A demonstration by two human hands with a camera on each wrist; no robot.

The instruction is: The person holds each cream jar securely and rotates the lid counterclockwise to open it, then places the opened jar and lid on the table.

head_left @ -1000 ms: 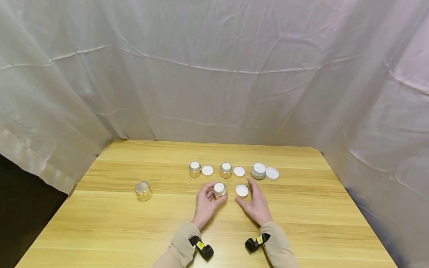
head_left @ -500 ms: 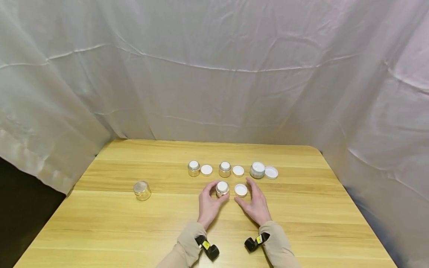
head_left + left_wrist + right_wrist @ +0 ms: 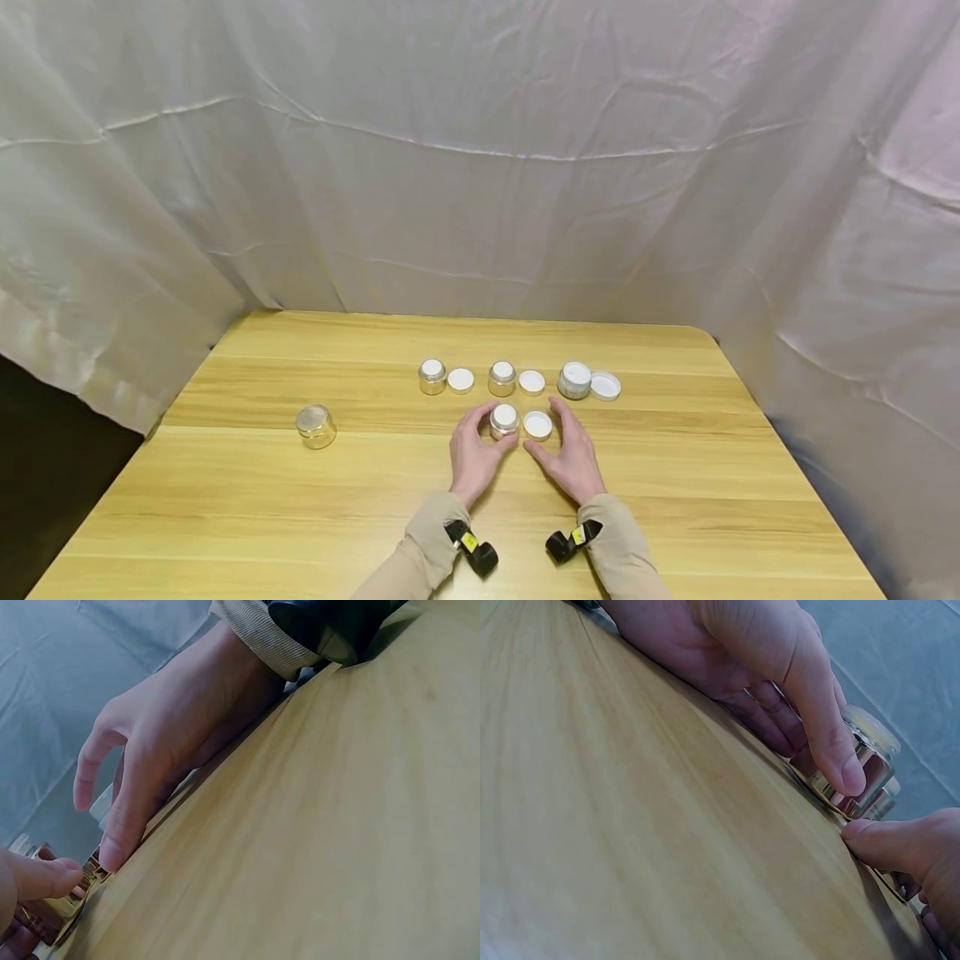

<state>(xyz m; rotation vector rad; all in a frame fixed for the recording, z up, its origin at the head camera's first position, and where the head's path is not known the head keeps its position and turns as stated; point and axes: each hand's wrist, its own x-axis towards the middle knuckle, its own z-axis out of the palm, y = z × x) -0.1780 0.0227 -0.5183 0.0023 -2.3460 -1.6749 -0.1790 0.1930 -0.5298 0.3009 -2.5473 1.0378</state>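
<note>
In the head view my left hand grips a small gold jar with a white top, its thumb along the near side. Just right of it, a gold jar lid lies with its white inside up. My right hand curves around this lid, thumb at the near edge and fingers beyond. The right wrist view shows the left thumb pressed on the jar's shiny wall, and the right thumb beside the lid rim. In the left wrist view the right thumb tip touches the lid.
Behind the hands stand two gold jars and a grey-white jar, each uncapped with its lid to its right. A capped gold jar stands at the left on the wooden table. Pale curtains surround it.
My left hand has slid the gold jar rightward, closer to the lid. The right hand has stayed around the lid; the whole view has shifted slightly.
</note>
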